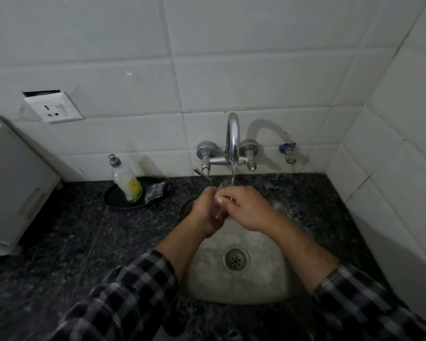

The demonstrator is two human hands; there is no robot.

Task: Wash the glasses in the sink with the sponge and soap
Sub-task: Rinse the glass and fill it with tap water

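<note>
The left hand [205,214] and the right hand [247,210] both grip a clear glass [224,187] right under the tap [233,136]. Water [233,171] runs down onto it.

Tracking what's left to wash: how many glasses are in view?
1: a clear glass, gripped by left hand and right hand under the running tap over the sink. More may hide behind the hands.

No text can be read anywhere — the only label in sight, a yellow-green one on the soap bottle [128,183] standing in the dark dish [113,199] on the worktop [67,230], is too blurred to give a brand or word.
</note>
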